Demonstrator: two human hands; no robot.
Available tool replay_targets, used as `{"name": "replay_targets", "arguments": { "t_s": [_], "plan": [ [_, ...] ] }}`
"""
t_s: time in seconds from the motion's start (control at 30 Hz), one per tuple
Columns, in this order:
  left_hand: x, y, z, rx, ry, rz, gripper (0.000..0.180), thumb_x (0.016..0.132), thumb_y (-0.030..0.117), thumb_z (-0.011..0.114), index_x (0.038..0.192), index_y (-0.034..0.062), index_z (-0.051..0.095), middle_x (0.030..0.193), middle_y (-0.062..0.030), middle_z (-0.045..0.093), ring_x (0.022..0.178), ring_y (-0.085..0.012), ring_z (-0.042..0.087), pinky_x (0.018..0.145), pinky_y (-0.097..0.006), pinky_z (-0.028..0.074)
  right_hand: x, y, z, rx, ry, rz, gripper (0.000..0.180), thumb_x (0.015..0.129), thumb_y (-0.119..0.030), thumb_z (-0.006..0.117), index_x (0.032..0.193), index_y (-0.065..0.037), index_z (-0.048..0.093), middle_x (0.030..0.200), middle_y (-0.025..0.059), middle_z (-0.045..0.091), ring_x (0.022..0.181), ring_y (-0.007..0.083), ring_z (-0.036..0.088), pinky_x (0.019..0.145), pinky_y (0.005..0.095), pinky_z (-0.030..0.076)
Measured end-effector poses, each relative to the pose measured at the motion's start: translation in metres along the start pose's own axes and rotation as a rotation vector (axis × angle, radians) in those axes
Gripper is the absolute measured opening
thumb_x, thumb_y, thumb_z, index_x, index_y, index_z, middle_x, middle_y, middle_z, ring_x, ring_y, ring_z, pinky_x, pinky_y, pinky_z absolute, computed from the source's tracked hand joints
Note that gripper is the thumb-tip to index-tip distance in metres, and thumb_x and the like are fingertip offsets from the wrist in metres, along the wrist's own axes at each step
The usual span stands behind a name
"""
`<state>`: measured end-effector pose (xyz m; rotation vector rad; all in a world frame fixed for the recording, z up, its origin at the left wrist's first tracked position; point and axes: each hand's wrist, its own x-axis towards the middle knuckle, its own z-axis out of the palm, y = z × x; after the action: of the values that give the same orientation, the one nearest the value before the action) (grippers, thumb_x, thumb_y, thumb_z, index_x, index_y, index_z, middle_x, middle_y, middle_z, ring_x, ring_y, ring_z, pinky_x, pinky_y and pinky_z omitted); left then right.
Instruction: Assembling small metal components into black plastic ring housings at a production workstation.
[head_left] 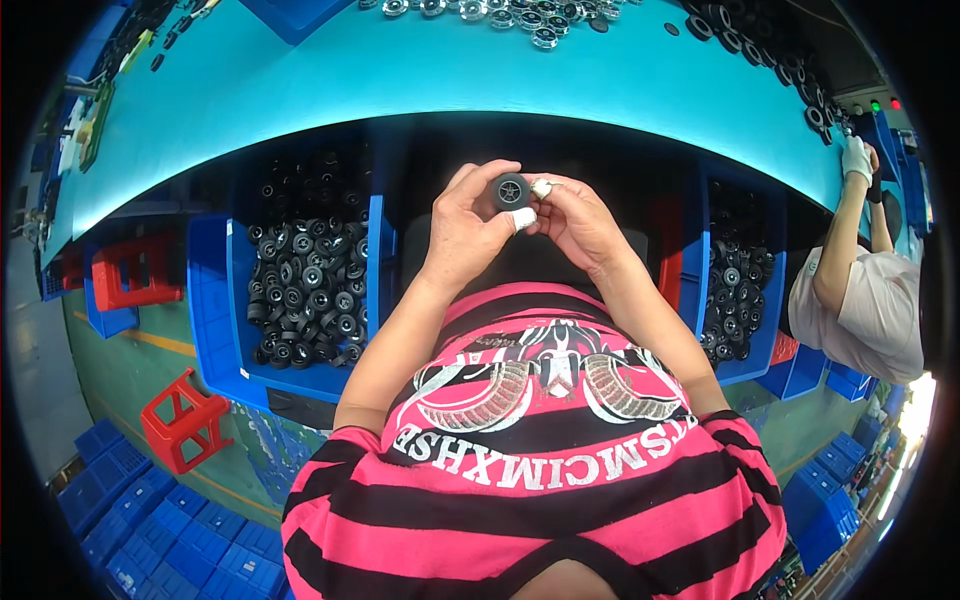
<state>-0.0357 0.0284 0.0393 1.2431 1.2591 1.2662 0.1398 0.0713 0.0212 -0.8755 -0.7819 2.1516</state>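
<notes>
In front of my chest, my left hand [468,222] grips a small toy wheel [511,191] with a black tyre and a spoked dark hub. The hub side faces up toward me. White wrapping covers the left thumb tip. Just to the right, my right hand [578,222] is closed in a pinch close against the wheel's edge. A white tip shows on it too. Whatever its fingertips pinch is too small or hidden to make out.
Blue bins of black wheels stand left [308,280] and right [735,290] of me. The turquoise table [450,85] bears clear round parts [530,15] and black rings [740,45]. A red stool [186,420] sits at left. A gloved co-worker [860,290] works at right.
</notes>
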Motion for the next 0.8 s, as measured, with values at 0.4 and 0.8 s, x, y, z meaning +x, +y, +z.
{"name": "replay_targets", "arguments": {
  "t_s": [0.4, 0.8],
  "plan": [
    [0.002, 0.0, -0.001, 0.034, -0.014, -0.024, 0.049, 0.077, -0.005, 0.079, 0.123, 0.0036, 0.065, 0.101, 0.0008, 0.056, 0.09, -0.007, 0.063, 0.074, -0.021, 0.054, 0.027, 0.015, -0.038, -0.393, 0.172, 0.032, 0.031, 0.098, -0.018, 0.057, 0.12, 0.0, 0.07, 0.103, 0.0062, 0.072, 0.086, 0.0128, 0.066, 0.077, 0.0284, 0.056],
    [-0.004, 0.028, -0.003, -0.171, 0.025, -0.026, 0.053, 0.072, -0.005, 0.084, 0.12, 0.0055, 0.063, 0.1, 0.0007, 0.061, 0.089, -0.0059, 0.061, 0.073, -0.02, 0.052, 0.08, 0.105, -0.137, -1.893, -0.084, 0.155, 0.032, 0.089, -0.019, 0.061, 0.117, -0.009, 0.073, 0.108, 0.0205, 0.072, 0.1, 0.0355, 0.07, 0.088, 0.0441, 0.055]
  ]
}}
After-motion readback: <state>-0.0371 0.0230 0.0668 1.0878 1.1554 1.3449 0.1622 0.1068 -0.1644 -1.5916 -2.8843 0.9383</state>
